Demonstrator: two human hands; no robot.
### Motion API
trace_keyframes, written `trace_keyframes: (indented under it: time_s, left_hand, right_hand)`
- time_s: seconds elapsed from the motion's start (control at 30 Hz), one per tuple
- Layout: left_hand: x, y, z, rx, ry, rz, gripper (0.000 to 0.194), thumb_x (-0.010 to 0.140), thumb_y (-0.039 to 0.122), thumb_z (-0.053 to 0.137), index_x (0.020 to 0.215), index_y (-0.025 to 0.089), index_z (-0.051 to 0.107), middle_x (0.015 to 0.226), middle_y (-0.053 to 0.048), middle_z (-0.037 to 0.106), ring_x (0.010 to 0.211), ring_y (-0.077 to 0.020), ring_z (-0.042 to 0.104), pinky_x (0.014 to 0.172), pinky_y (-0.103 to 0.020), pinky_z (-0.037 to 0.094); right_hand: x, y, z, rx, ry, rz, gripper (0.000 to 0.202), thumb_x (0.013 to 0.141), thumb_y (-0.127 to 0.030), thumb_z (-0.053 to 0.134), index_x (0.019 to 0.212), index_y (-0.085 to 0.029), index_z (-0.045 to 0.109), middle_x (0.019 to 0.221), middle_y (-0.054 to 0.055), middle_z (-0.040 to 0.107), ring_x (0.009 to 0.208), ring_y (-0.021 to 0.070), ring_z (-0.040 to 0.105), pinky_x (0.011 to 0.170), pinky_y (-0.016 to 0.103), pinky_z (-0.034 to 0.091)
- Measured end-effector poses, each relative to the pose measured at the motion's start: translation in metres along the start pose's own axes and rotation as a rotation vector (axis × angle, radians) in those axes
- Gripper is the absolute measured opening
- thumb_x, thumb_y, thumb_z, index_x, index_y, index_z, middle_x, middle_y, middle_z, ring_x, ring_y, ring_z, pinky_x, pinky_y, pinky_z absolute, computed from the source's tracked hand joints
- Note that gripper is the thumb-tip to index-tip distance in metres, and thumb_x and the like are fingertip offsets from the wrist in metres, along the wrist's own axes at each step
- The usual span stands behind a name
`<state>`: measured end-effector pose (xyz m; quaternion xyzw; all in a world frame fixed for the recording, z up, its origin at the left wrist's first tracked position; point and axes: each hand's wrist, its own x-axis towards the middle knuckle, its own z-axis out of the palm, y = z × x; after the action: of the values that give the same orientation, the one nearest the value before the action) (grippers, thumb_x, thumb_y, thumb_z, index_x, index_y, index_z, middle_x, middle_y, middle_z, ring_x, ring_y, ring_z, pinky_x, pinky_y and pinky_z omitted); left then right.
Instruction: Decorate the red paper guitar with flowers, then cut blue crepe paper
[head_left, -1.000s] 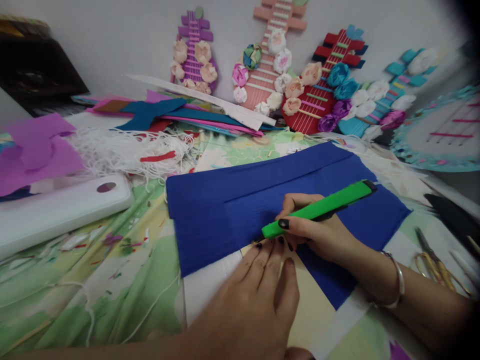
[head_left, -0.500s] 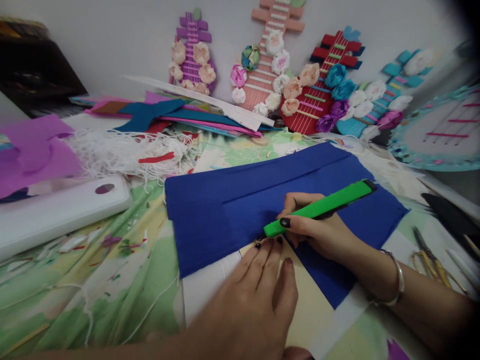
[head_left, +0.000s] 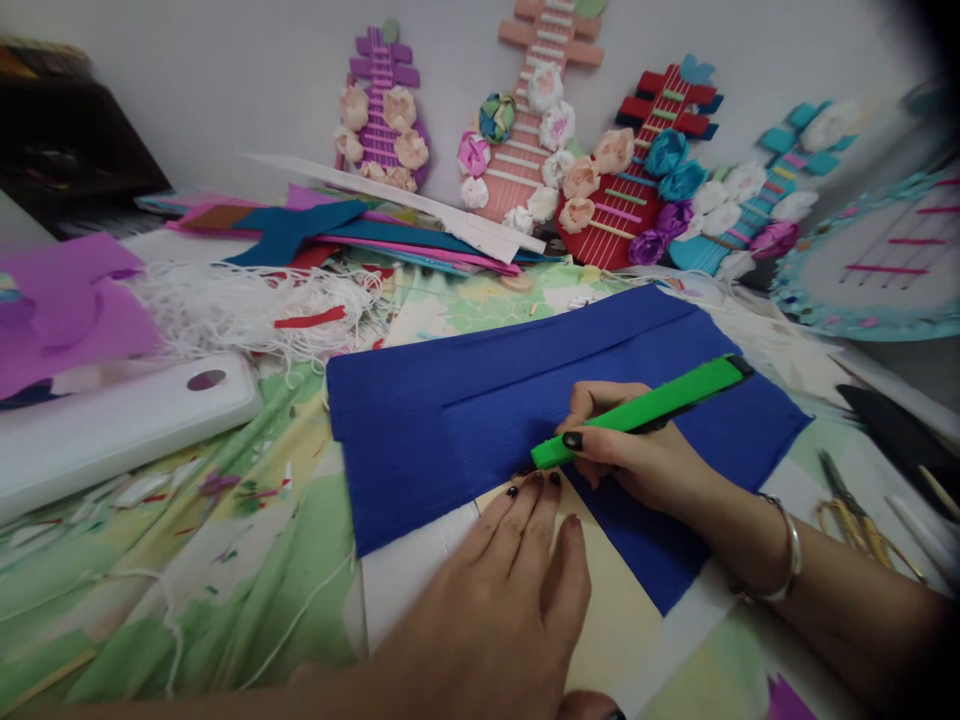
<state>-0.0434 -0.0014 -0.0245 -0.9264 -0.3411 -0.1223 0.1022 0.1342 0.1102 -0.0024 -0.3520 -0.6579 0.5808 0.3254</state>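
Observation:
My right hand (head_left: 634, 440) grips a green utility knife (head_left: 645, 410) with a black end, its front tip low over the blue paper (head_left: 405, 430). The blade itself is too small and dark to make out. Flat on a pale yellow sheet (head_left: 611, 570) lies my left hand (head_left: 510, 580), fingers stretched out, fingertips close to the knife's tip at the sheet's upper edge. The yellow sheet rests over the blue paper and a white sheet (head_left: 397, 580). A silver bracelet (head_left: 791, 550) circles my right wrist.
Scissors (head_left: 855, 510) with gold handles lie right of my right forearm. A white device (head_left: 127, 430), tangled white string (head_left: 255, 300) and purple sheets (head_left: 67, 310) are on the left. Coloured strips (head_left: 300, 230) and flower-decked paper instruments (head_left: 630, 180) stand behind. Scraps litter the green patterned cloth (head_left: 285, 560).
The whole view has shifted slightly. Both hands keep nearly the same pose, with the green knife tilted almost as before and its tip still beside my left fingertips.

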Motion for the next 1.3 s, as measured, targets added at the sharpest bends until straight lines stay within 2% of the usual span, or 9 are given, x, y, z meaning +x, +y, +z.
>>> trace_keyframes:
  time_s: [0.67, 1.07, 1.3]
  left_hand:
    - [-0.002, 0.001, 0.003, -0.014, 0.041, -0.010, 0.077, 0.091, 0.062, 0.037, 0.130, -0.003, 0.046, 0.132, -0.032, 0.052, 0.125, -0.0392, 0.050, 0.105, -0.046, 0.033]
    - [-0.002, 0.001, 0.003, 0.031, 0.044, -0.014, 0.077, 0.092, 0.064, 0.032, 0.131, -0.002, 0.045, 0.131, -0.030, 0.054, 0.125, -0.0376, 0.051, 0.102, -0.044, 0.037]
    - [-0.003, 0.000, 0.002, 0.001, 0.036, 0.000, 0.077, 0.093, 0.062, 0.032, 0.131, -0.004, 0.045, 0.131, -0.034, 0.051, 0.124, -0.0412, 0.051, 0.101, -0.046, 0.037]
  right_hand:
    - [0.001, 0.001, -0.009, -0.032, 0.022, -0.001, 0.016, 0.076, -0.024, 0.070, 0.068, -0.016, 0.059, 0.050, -0.003, 0.058, 0.041, 0.0081, 0.048, 0.039, 0.017, 0.035]
    - [0.002, -0.001, -0.016, -0.034, 0.058, 0.002, 0.016, 0.074, -0.024, 0.070, 0.066, -0.016, 0.059, 0.046, -0.003, 0.056, 0.039, 0.0079, 0.046, 0.038, 0.017, 0.032]
    - [0.002, -0.003, -0.019, -0.028, 0.088, 0.012, 0.015, 0.071, -0.023, 0.069, 0.063, -0.017, 0.059, 0.045, -0.002, 0.055, 0.038, 0.0086, 0.045, 0.037, 0.019, 0.029]
